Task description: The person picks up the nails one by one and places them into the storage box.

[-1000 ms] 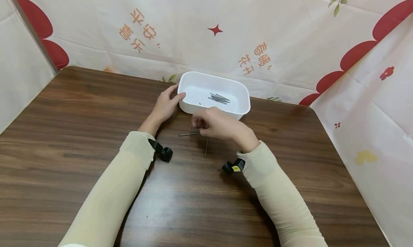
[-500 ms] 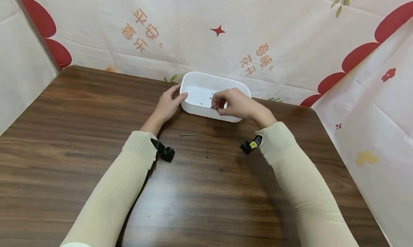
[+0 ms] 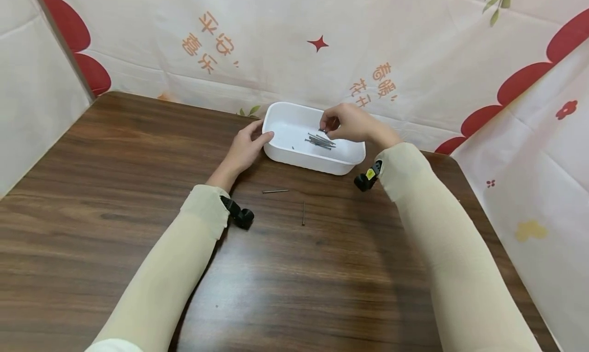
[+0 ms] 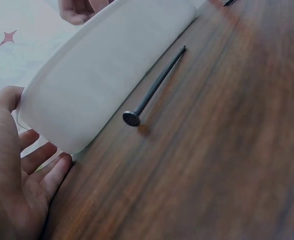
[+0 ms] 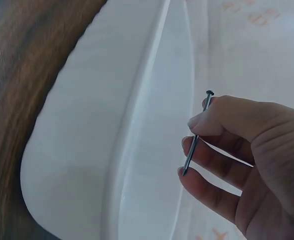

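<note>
- Dropping nails into the tub (image 3: 353, 155): right hand (image 3: 346, 123) is over it, thumb & fingers pinching one nail (image 5: 197, 132), not let go yet.
- Left hand (image 3: 246, 148) rests w/ relaxed fingers against the tub's left end, steadying it.
- Pile of nails (image 3: 320, 140) inside.
- Next, I judge: release, then fetch the 2 nails on the table (image 3: 115, 153), one (image 3: 275, 191) near the tub, other (image 3: 303, 213) just beside it.
</note>
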The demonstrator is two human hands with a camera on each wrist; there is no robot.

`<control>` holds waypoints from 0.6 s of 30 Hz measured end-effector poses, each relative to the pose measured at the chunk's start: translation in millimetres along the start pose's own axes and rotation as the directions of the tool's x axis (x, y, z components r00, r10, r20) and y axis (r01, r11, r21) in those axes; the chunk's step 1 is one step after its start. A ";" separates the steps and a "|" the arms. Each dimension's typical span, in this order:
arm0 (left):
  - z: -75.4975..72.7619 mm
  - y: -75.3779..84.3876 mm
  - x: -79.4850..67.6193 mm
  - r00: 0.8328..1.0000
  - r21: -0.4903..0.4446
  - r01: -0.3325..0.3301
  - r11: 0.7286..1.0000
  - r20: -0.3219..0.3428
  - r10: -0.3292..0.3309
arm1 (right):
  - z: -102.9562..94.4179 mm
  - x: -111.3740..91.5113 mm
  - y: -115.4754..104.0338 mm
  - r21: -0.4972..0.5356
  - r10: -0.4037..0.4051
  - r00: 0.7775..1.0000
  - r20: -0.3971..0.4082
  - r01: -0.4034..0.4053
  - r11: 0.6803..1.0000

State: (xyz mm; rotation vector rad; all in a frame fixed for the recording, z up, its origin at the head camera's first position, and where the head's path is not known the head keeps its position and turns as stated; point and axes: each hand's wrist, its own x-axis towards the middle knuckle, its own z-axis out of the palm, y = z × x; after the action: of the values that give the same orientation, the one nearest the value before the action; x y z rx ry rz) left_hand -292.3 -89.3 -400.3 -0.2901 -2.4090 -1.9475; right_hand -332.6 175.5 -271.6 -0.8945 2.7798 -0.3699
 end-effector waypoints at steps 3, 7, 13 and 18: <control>0.2 -0.2 0.7 1.000 0.000 -0.002 1.000 0.001 0.002 | 1.6 7.7 9.2 -0.005 0.044 0.999 -0.001 -0.044 0.999; -1.4 -2.7 0.3 1.000 -0.002 0.006 1.000 0.002 -0.006 | 10.8 20.0 21.4 -0.003 0.093 0.995 0.026 -0.093 0.996; -0.4 -2.9 -0.4 1.000 0.007 0.021 1.000 0.008 -0.021 | 24.4 31.1 35.7 0.021 0.154 0.987 0.045 -0.155 0.988; -0.7 0.5 -0.1 1.000 0.012 0.023 1.000 0.004 -0.023 | 27.8 37.8 38.3 0.000 0.171 0.985 0.039 -0.171 0.985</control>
State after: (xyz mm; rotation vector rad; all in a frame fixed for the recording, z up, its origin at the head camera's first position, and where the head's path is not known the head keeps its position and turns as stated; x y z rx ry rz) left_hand -292.2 -89.9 -399.7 -0.2675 -2.4371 -1.9430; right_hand -376.2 178.3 -313.5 -0.6481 2.7922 -0.3251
